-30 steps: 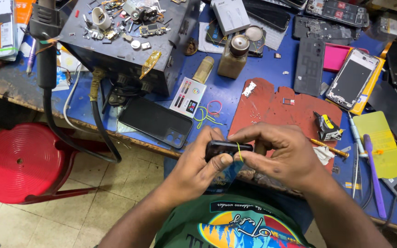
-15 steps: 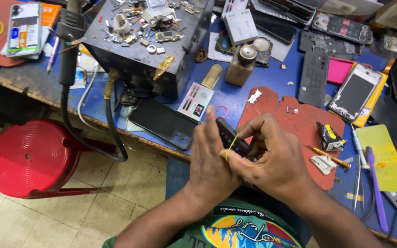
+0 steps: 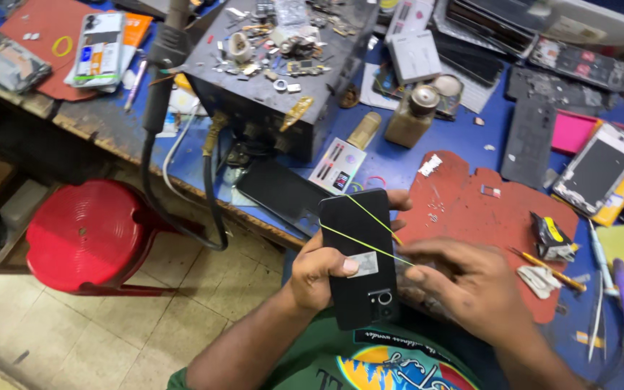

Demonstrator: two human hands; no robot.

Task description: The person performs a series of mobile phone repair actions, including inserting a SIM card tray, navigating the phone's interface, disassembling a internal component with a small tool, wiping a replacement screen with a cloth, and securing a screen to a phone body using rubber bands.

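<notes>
My left hand (image 3: 317, 273) holds a black phone (image 3: 359, 257) upright in front of me, its back with the camera facing up, thumb pressed on a small grey sticker. A thin yellow rubber band (image 3: 367, 232) runs across the phone's back. My right hand (image 3: 471, 289) pinches that band at the phone's right edge, stretching it sideways. Both hands hover over the near edge of the blue workbench (image 3: 391, 162), just left of a red rubber mat (image 3: 471, 217).
A black metal box (image 3: 269, 87) strewn with small parts stands on the bench, cables hanging off it. Another dark phone (image 3: 279, 193) lies by the edge. A brown bottle (image 3: 413, 115), phones, tweezers and tools crowd the right. A red stool (image 3: 84, 235) stands below left.
The phone was held low and edge-on between both hands; now it is turned with its back up and raised. My right hand has pulled the yellow band out to the right.
</notes>
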